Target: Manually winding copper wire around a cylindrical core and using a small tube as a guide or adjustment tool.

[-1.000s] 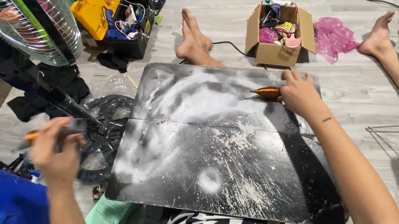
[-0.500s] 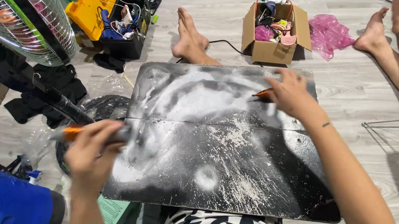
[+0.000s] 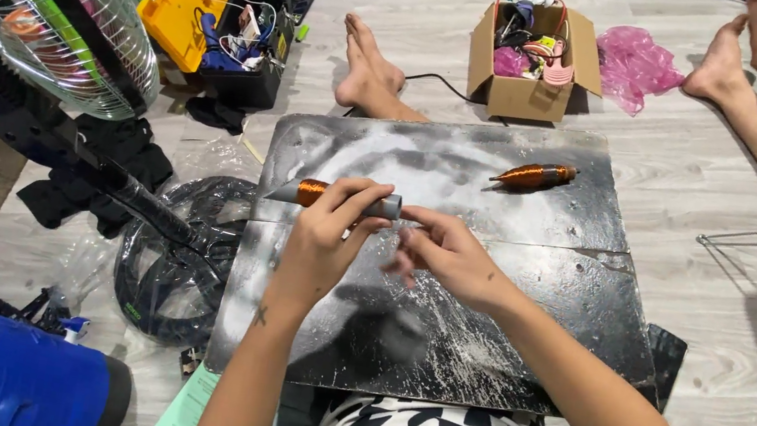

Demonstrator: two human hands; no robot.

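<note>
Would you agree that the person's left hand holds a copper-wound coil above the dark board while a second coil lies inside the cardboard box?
Not quite. In the head view the second coil lies on the dark board, near its far edge, not inside the cardboard box, which stands on the floor beyond it. The rest holds: the left hand holds a copper-wound coil above the board.

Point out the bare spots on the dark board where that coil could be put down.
Free: the board right of the right hand, below the lying copper coil. Crowded: the middle, where the left hand holds the grey-ended coil.
</note>
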